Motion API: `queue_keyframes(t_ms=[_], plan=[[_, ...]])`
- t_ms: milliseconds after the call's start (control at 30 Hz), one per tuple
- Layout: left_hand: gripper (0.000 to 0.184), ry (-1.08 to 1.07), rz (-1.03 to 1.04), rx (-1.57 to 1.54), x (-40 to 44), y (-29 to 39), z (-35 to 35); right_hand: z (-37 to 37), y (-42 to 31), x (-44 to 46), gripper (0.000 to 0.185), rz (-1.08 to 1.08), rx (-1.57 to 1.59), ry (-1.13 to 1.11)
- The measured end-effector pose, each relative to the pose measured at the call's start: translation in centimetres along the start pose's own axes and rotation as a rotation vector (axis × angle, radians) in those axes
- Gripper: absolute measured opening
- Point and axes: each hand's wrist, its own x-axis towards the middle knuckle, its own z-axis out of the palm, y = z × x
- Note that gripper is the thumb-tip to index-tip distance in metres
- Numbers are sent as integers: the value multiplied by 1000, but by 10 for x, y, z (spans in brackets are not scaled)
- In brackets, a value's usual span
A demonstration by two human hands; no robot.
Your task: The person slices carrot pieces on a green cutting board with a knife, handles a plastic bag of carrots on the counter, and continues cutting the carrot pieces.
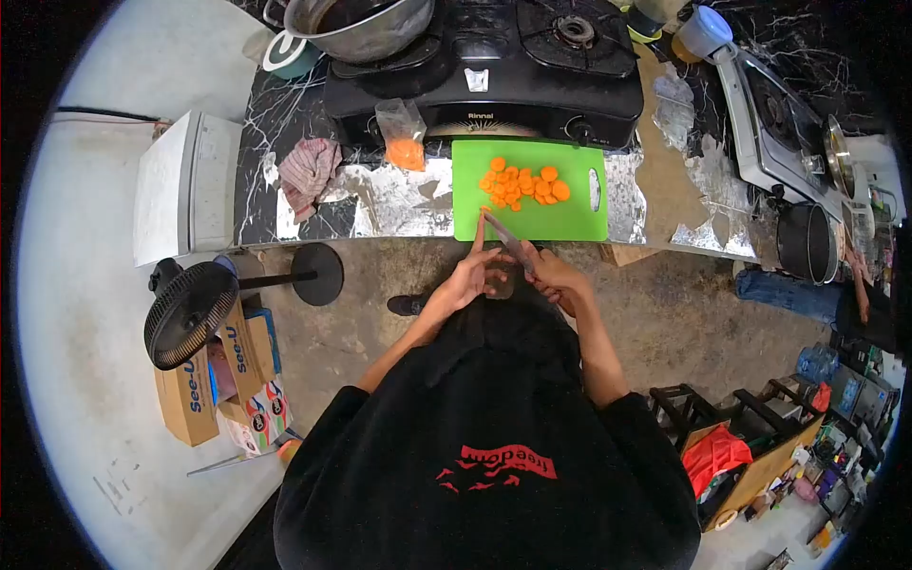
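Observation:
Sliced carrots (524, 183) lie in a loose group on a green cutting board (579, 224). My right hand (559, 277) is closed round the handle of a knife (509, 242). Its blade slants up and left, the tip over the board's front edge. My left hand (472, 277) is just left of the blade, index finger stretched towards the tip and the other fingers loosely bent and apart. A small orange bit (484, 209) shows at that fingertip; whether they touch I cannot tell.
Behind the board stands a black gas stove (418, 106) with a metal pot (366, 33). A plastic bag (403, 138) with orange contents and a crumpled cloth (310, 173) lie to the left. A fan (193, 313) stands at left; another person's hand (859, 285) shows far right.

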Motion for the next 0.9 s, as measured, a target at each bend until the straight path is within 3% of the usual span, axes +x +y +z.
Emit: queue_keyframes(t_ms=[100,167,200,267,400,633,733,900], plan=[[81,55,46,-20,-9,-3,4,4,5,-4,62,-24,86,-40],[81,124,101,36,-2,-3,7,0,6,5,66,-197,-208,117],[81,121,108,42,1,-3,6,1,8,7,66,-205,-209,123],[75,223,139,98,3,-6,3,10,17,7,69,-441,-496,399],[72,396,154,231,-1,5,22,7,7,-11,67,-417,-448,400],[66,389,173,296,2,11,11,6,11,-12,69,-402,-403,452],[55,468,236,578,0,14,9,15,17,-10,69,-394,-380,509],[42,508,646,1155,20,20,-21,10,19,-13,68,-408,-449,539]])
